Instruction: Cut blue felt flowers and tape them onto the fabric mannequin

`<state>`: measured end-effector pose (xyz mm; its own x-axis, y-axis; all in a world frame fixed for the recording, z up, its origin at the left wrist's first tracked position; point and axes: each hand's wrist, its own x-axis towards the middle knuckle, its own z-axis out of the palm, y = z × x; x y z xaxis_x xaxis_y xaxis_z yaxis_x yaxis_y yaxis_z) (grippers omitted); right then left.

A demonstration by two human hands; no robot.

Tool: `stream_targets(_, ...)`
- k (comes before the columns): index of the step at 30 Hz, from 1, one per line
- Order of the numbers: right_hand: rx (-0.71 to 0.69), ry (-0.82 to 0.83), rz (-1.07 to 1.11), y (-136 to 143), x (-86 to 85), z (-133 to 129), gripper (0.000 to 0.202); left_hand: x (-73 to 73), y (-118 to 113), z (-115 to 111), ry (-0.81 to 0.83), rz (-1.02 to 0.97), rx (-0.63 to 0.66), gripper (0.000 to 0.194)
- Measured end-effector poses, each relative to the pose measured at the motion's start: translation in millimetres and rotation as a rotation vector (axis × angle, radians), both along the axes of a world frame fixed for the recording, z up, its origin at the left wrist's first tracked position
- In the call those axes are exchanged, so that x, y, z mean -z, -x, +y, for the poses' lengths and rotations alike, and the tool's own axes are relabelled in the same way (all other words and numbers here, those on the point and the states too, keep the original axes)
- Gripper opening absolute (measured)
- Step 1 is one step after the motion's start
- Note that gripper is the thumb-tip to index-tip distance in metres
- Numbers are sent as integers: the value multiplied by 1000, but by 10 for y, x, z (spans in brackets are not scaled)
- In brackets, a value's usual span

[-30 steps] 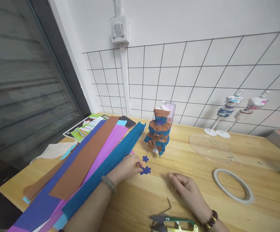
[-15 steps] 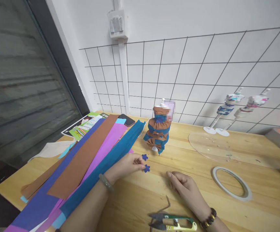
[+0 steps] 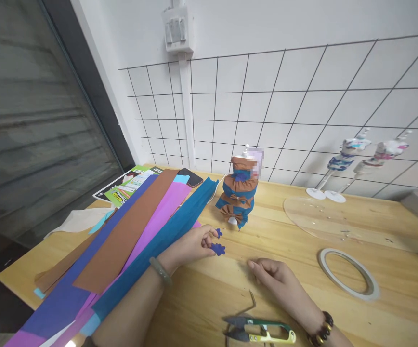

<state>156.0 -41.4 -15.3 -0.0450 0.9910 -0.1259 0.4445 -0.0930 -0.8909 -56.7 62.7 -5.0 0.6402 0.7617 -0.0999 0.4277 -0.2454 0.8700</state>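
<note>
My left hand (image 3: 193,246) is low over the wooden table, thumb and index finger apart. Its index fingertip meets a small dark blue flower cutout (image 3: 219,233); the thumb is at a lower blue flower cutout (image 3: 219,249), which looks like two overlapping. Across from it, my right hand (image 3: 277,279) rests curled, thumb against the index finger; whatever may be pinched there is too small to make out. Behind the flowers stands a miniature dress form (image 3: 241,188) in tiered brown and teal crepe-like material with brown bows. Thread snips (image 3: 263,330) lie below my right hand.
Long strips of brown (image 3: 125,236), purple and teal material (image 3: 165,233) cover the table's left side. A tape roll (image 3: 349,273) and clear disc (image 3: 313,219) lie right. Two small dress forms (image 3: 348,152) stand near the wire grid. A phone (image 3: 191,177) lies behind.
My left thumb and index finger have spread apart, the index reaching the upper flower. The lower flower cutout now looks wider, as if overlapping another. My right hand has hardly moved.
</note>
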Motion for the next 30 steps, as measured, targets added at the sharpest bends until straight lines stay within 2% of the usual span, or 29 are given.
stream_targets(2, -68, 46, -33, -42, -63, -35, 43, -17, 20, 1, -52, 79, 12, 45)
stream_targets(4, -196, 111, -122, -111, -166, -98, 40, -57, 35, -6, -174, 156, -7, 46)
stream_targets(7, -340, 235, -199, -199, -349, -232, 26, -133, 32, -30, -420, 191, -48, 39)
stream_targets(9, -393, 214, -225, -203, -432, -324, 18, -168, 9, -53, -516, 175, -59, 31)
stream_targets(12, -391, 121, -339, -127, -428, -424, 24, -173, -49, -96, -589, 150, -41, 24)
stream_targets(15, -343, 84, -410, -46, -345, -471, 25, -141, -110, -141, -630, 152, 49, 21)
stream_targets(20, -399, 107, -367, -77, -353, -501, 11, -104, -153, -171, -677, 173, 110, 18)
stream_targets(24, -339, 184, -327, -311, -354, -451, 9, -90, -160, -170, -680, 151, 123, 18)
stream_targets(26, -271, 196, -274, -485, -292, -382, 18, -89, -177, -194, -662, 129, 170, 21)
stream_targets(28, -120, 144, -258, -648, -212, -301, 23, -95, -210, -247, -620, 106, 250, 26)
stream_targets(30, 42, 119, -354, -761, -140, -232, 23, -105, -255, -323, -567, 87, 360, 31)
